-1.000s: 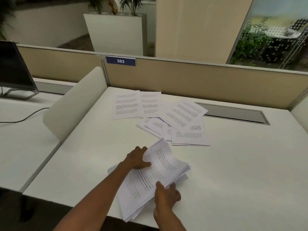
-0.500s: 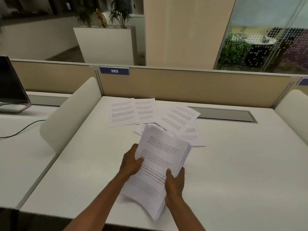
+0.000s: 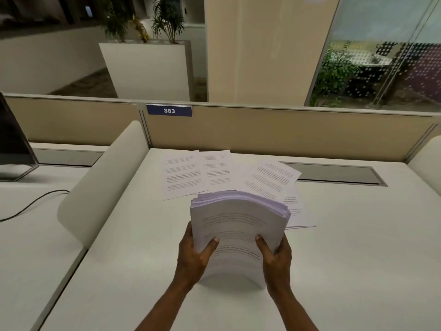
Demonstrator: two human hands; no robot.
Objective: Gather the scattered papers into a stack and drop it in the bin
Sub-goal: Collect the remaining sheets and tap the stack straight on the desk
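A thick stack of printed white papers [image 3: 238, 225] stands upright on its lower edge on the white desk [image 3: 346, 259], its top bowed toward me. My left hand [image 3: 193, 256] grips the stack's left side, thumb on the front sheet. My right hand [image 3: 276, 256] grips the right side the same way. Behind the stack, several loose printed sheets [image 3: 198, 173] lie scattered flat on the desk, some overlapping; part of them is hidden by the stack. No bin is in view.
A beige partition with a blue "383" label [image 3: 169, 110] closes the desk's far side. A grey cable hatch [image 3: 334, 174] sits at back right. A curved white divider [image 3: 102, 182] bounds the left; beyond it are a monitor [image 3: 12, 144] and a cable [image 3: 31, 204].
Both hands lifted the stack from lying flat near the front edge and turned it upright on the desk. The loose sheets behind have not moved.
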